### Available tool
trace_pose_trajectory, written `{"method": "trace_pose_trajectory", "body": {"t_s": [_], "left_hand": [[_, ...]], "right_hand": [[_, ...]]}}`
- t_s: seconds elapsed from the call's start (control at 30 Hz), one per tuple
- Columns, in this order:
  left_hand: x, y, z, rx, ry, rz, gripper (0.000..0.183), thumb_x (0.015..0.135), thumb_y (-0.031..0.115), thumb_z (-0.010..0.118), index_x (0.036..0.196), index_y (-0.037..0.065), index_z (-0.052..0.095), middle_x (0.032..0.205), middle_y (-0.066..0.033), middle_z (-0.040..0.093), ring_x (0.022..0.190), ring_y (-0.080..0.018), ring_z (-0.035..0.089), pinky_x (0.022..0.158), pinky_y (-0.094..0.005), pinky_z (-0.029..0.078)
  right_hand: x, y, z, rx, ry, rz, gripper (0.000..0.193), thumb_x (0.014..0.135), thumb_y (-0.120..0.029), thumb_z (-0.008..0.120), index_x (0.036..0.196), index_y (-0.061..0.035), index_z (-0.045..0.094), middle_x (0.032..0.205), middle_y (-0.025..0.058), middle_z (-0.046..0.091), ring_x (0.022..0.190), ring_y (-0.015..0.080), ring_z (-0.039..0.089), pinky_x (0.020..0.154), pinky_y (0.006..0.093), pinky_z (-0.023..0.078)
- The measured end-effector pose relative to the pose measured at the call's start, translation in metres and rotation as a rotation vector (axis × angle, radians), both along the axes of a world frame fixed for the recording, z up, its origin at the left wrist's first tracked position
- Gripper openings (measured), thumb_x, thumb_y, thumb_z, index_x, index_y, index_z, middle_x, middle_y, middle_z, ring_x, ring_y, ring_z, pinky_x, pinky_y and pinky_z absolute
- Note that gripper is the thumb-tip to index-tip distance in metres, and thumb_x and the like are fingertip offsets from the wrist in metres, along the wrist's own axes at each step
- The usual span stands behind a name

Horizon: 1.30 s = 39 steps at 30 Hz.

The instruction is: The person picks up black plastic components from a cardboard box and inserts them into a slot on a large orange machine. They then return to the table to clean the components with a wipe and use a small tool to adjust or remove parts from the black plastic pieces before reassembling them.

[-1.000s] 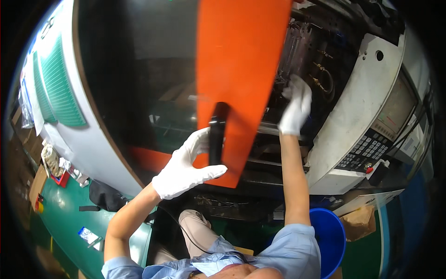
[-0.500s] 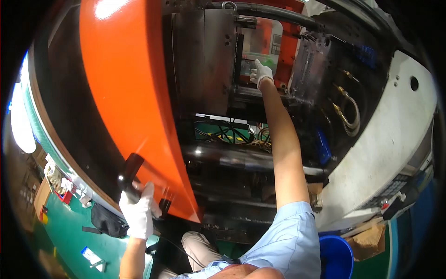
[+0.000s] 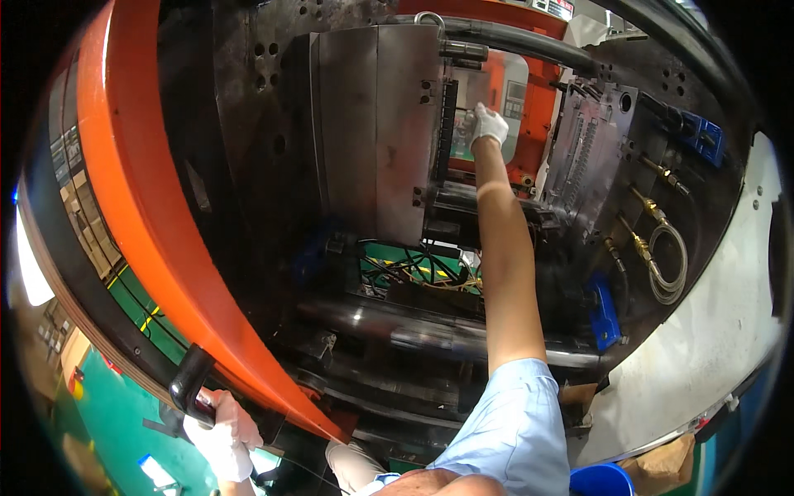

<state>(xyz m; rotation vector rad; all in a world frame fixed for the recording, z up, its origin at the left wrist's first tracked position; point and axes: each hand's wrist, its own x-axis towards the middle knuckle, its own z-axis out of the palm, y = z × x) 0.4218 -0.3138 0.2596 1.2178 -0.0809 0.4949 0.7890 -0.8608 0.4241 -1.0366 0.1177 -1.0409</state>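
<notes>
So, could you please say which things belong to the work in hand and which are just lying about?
Probably in use: orange door panel; black tubular handle, at left grip; grey steel block beside right grip.

Probably lying about: round blue bin; flat white-and-blue packet.

An orange door [image 3: 169,240] stands pulled open at far left, its glossy frame slanting down toward the lower middle, with a bent black handle [image 3: 188,376] mounted near the bottom, its lower end partly covered. Inside, a tall grey steel block [image 3: 404,124] stands upright, seamed vertically, a dark ribbed strip [image 3: 447,124] lining its right edge.
</notes>
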Motion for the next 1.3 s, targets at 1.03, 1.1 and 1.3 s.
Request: {"method": "trace_pose_trajectory", "body": {"t_s": [1.03, 1.1, 1.3], "left_hand": [[0.002, 0.0, 0.001, 0.174, 0.049, -0.054, 0.029, 0.097, 0.016, 0.061, 0.072, 0.011, 0.047, 0.049, 0.0011, 0.039, 0.038, -0.0088, 0.034, 0.041, -0.0263, 0.029], [0.006, 0.008, -0.015, 0.211, -0.057, -0.196, 0.031, 0.098, 0.017, 0.061, 0.071, 0.011, 0.047, 0.049, 0.0005, 0.04, 0.043, -0.0088, 0.036, 0.049, -0.0257, 0.033], [0.002, 0.018, -0.021, 0.268, -0.089, -0.252, 0.037, 0.098, 0.023, 0.065, 0.068, 0.011, 0.048, 0.051, 0.0002, 0.04, 0.046, -0.0091, 0.036, 0.052, -0.0274, 0.032]], "right_hand": [[-0.375, 0.085, -0.011, -0.584, 0.23, 0.038, 0.027, 0.097, -0.007, 0.058, 0.115, 0.0129, 0.061, 0.101, 0.0248, 0.069, 0.087, 0.0357, 0.072, 0.079, 0.0431, 0.062], [-0.48, 0.13, -0.044, -0.591, 0.354, 0.29, 0.025, 0.096, -0.007, 0.058, 0.113, 0.0107, 0.064, 0.095, 0.0214, 0.071, 0.083, 0.0333, 0.072, 0.076, 0.0408, 0.062], [-0.708, 0.207, -0.082, -0.883, 1.549, -0.274, 0.038, 0.096, -0.032, 0.062, 0.122, -0.0049, 0.068, 0.104, 0.0148, 0.073, 0.085, 0.0202, 0.071, 0.078, 0.032, 0.056]]}}
